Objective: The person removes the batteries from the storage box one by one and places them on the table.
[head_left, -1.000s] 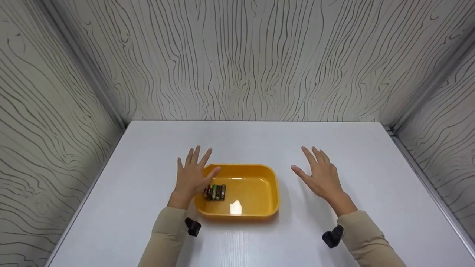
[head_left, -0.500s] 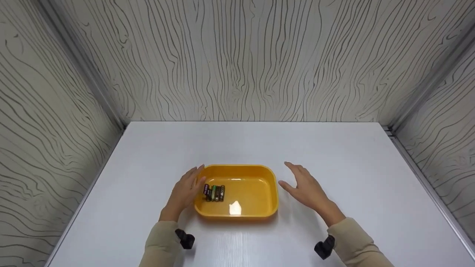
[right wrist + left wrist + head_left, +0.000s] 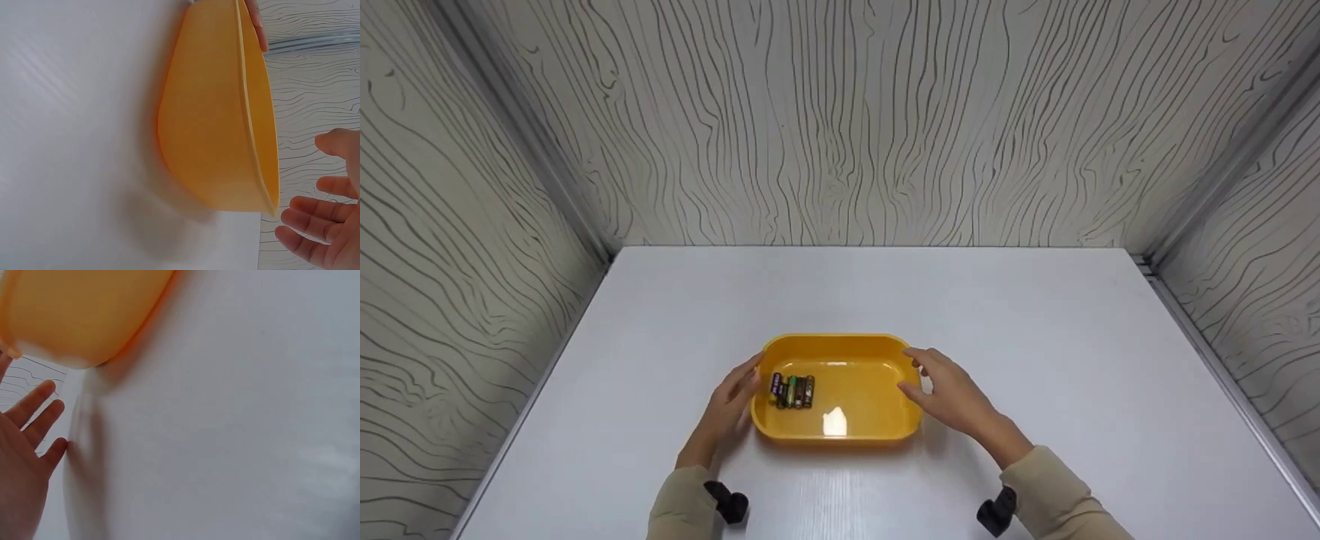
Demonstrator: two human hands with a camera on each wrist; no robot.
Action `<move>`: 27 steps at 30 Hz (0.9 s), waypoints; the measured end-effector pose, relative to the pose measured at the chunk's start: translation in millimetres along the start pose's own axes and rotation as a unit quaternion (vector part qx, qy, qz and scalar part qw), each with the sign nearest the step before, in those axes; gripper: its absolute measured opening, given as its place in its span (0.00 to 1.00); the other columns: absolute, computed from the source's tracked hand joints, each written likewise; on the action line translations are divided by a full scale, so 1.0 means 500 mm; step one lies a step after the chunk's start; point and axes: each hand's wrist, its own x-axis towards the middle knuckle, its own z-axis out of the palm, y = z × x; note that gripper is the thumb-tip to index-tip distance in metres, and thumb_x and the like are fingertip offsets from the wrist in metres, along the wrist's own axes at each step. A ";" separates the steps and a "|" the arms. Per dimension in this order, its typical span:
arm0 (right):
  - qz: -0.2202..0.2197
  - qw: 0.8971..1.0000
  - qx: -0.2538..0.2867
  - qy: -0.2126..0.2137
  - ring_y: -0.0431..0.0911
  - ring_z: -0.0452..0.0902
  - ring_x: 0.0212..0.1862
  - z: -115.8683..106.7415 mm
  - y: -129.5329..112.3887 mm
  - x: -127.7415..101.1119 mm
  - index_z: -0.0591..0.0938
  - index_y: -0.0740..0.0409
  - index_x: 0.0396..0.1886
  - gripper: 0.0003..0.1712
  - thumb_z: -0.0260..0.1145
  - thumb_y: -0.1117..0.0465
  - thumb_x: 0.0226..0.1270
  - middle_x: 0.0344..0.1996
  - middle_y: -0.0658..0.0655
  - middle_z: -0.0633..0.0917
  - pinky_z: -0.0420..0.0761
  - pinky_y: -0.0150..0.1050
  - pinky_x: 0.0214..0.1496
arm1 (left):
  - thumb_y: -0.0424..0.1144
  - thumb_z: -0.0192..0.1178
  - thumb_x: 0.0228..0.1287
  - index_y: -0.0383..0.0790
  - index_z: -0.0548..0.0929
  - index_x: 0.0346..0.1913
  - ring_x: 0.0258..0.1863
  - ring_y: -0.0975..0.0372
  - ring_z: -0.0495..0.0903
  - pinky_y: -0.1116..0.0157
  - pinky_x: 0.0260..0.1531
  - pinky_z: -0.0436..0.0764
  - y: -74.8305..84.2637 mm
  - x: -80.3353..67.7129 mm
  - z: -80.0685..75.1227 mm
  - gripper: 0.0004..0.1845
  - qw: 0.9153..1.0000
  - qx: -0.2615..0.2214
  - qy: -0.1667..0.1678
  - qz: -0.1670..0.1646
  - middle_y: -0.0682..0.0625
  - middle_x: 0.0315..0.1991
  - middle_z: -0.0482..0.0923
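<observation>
The yellow tub sits flat on the white table, a little nearer the person than the middle of it, and that flat seat is why nothing in it rolls. It is a shallow, rounded-corner dish with sloping walls, which shows best in the right wrist view, where its side flares up to a thin rim. Patterned wall panels box the table in on three sides.

The left hand is at the tub's left end, fingers straight and loosely together, angled toward the rim. The head view puts the fingertips right at the wall; whether they press on it I cannot tell. The left wrist view shows the fingers spread and relaxed with a gap to the tub's corner.

The right hand mirrors it at the right end, fingers gently bent over the rim's edge (close, but no clear grip). In the right wrist view its fingers are slack and hold nothing.

A row of small batteries lies side by side on the tub floor, toward the left end, just inside the wall by the left hand.
</observation>
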 end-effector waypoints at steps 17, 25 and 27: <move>-0.037 0.997 0.039 -0.064 0.48 0.78 0.43 0.076 -0.050 0.020 0.72 0.59 0.64 0.29 0.64 0.52 0.66 0.46 0.61 0.83 0.80 0.39 0.41 | 0.53 0.50 0.71 0.58 0.66 0.70 0.79 0.53 0.50 0.47 0.78 0.46 -0.020 0.005 0.025 0.26 0.993 -0.106 -0.020 -0.038 0.53 0.76 0.57; -0.030 0.989 0.091 -0.113 0.40 0.71 0.30 0.131 -0.055 0.052 0.72 0.64 0.63 0.31 0.66 0.54 0.64 0.36 0.58 0.83 0.74 0.31 0.32 | 0.50 0.56 0.67 0.56 0.67 0.70 0.79 0.51 0.49 0.44 0.78 0.44 -0.019 0.014 0.014 0.28 0.990 -0.125 -0.038 -0.053 0.52 0.76 0.58; -0.021 0.987 0.102 -0.125 0.39 0.71 0.29 0.142 -0.055 0.059 0.71 0.65 0.63 0.32 0.67 0.54 0.63 0.33 0.56 0.82 0.73 0.30 0.32 | 0.52 0.58 0.66 0.58 0.68 0.70 0.79 0.52 0.48 0.43 0.77 0.43 -0.018 0.014 0.011 0.29 0.989 -0.126 -0.041 -0.068 0.53 0.76 0.57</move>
